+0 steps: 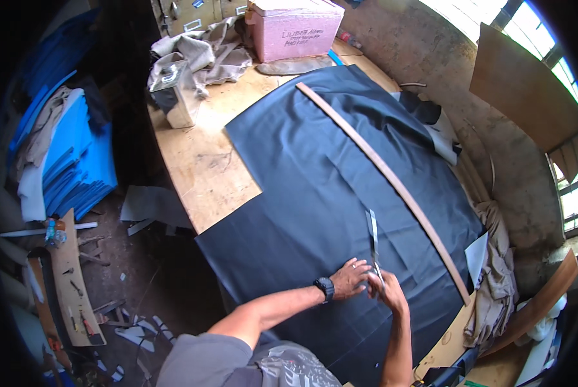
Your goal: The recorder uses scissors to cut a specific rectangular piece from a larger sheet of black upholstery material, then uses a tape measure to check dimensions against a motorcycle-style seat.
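A large sheet of black, leather-like material (289, 226) is spread over a wooden table (202, 187), with soft wrinkles toward its far side. My right hand (387, 291) is closed round the handles of a pair of scissors (374, 235), whose long metal blades point away from me over the sheet. Close beside it, my left hand (349, 280), below a dark wristwatch (325, 289), lies on the material with its fingers stretched out. To the right of the blades a long, thin wooden strip (392, 180) runs slantwise across the sheet.
At the table's far end stand a pink box (295, 32), a crumpled grey cloth (215, 58) and a shiny metal can (173, 103). Blue sheets (82, 155) are stacked at left. Bunched cloth (492, 277) lies along the right edge, near the wall (457, 77). Scraps litter the floor.
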The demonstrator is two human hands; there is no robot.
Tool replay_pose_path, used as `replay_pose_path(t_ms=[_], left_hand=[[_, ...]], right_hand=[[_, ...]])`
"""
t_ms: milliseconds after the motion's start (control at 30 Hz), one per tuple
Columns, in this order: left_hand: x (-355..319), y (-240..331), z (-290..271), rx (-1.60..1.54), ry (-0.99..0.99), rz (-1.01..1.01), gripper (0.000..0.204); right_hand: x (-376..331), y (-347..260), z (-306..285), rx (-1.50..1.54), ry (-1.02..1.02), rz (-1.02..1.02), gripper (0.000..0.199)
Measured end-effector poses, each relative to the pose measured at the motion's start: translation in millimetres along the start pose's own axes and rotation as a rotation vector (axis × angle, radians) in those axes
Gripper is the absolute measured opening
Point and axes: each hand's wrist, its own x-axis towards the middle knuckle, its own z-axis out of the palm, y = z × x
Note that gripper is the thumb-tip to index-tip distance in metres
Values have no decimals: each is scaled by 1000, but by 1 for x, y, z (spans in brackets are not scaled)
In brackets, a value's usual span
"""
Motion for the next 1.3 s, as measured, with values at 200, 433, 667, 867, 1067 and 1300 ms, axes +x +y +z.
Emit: replay_pose_path(t_ms=[200, 433, 667, 867, 1067, 1300], left_hand=[[-91, 12, -134, -138, 124, -283, 29], [-151, -50, -261, -89, 328, -564, 18], [-97, -206, -350, 104, 218, -337, 25], [-52, -275, -405, 157, -16, -159, 31], [-53, -297, -413, 183, -57, -58, 31], [-54, -299, -416, 187, -102, -53, 32]], right_hand=[[-149, 117, 99, 462, 324, 140, 39], [-163, 64, 248, 703, 394, 184, 32], [-7, -57, 329, 767, 288, 100, 32], [82, -155, 387, 1015, 245, 118, 41], [139, -186, 418, 1027, 283, 204, 51], [188, -199, 419, 943, 548, 273, 52]])
